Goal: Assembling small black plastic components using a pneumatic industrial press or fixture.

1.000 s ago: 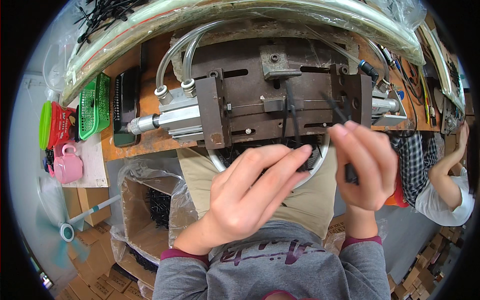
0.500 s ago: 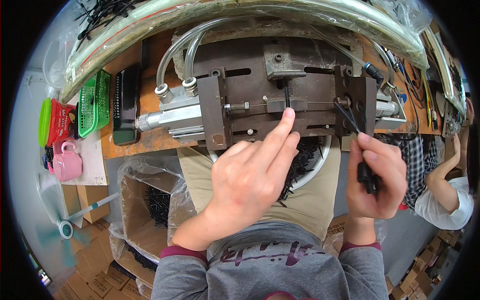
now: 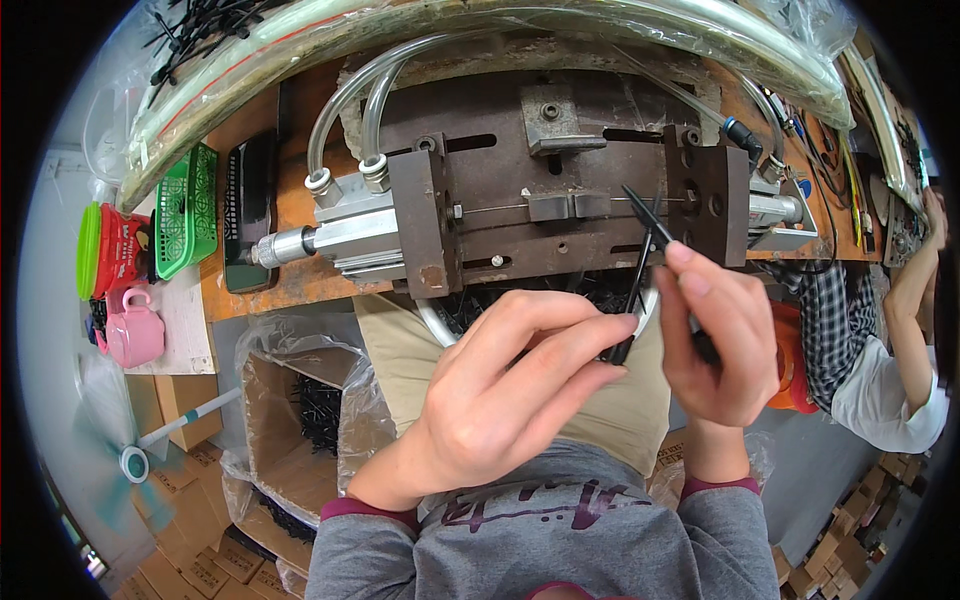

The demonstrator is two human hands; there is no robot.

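My left hand pinches the lower end of a thin black plastic stick between thumb and fingers, in front of the jig. Close by on the right, my right hand grips another slim black stick by thumb and forefinger, its pointed end toward the jig. The two sticks cross or nearly touch near the right fingertips. More black pieces show partly inside the right palm. Beyond both hands stands a brown metal jig. Its small grooved centre block lies between two thin horizontal pins and carries no stick.
Air cylinders with clear hoses flank the jig. Below it, a white-rimmed container of black pieces rests on my lap. A lined carton stands lower left, near a pink cup and green basket. Another person sits right.
My left hand has drawn back from the centre block, and the black stick there is gone from it. The left cylinder's rod has shifted left. My right hand has moved left toward the left hand.
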